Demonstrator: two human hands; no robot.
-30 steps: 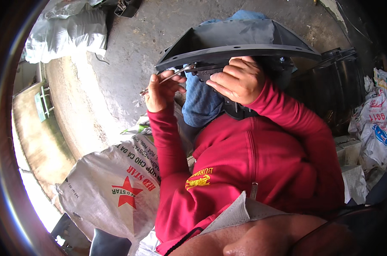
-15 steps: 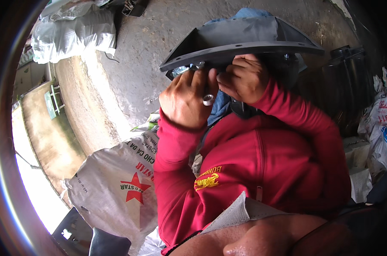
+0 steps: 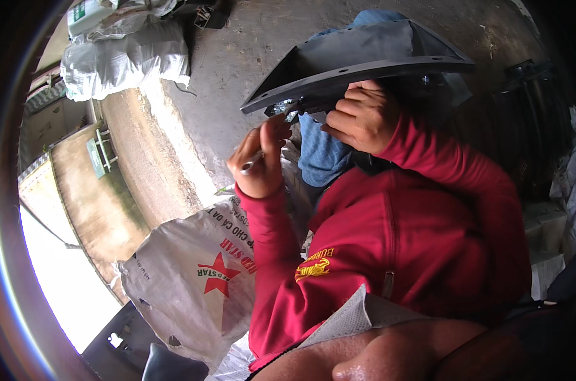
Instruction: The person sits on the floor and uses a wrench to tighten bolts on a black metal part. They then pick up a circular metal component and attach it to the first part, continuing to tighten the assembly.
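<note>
A black molded panel point(image 3: 370, 47) with a flanged rim and holes is tilted up in front of me, over my blue-trousered legs. My right hand point(image 3: 363, 119) is closed on its near underside, fingers curled up against the rim; what lies inside the grip is hidden. Below the panel's left end, my left hand point(image 3: 260, 157) is wrapped around a metal socket wrench point(image 3: 252, 163). Its hollow round end sticks out near the thumb side. The other end points up toward a fitting point(image 3: 292, 109) under the panel; contact there cannot be made out.
A white woven sack point(image 3: 186, 273) with a red star stands beside my left arm. White plastic-wrapped bundles point(image 3: 126, 60) lie at the far left, near a dark box of small parts point(image 3: 210, 14). Black round containers point(image 3: 526, 95) and white bags stand at the right.
My left hand has swung left and slightly down with the socket wrench, away from my right hand. The right hand keeps its grip on the panel. The view has shifted slightly.
</note>
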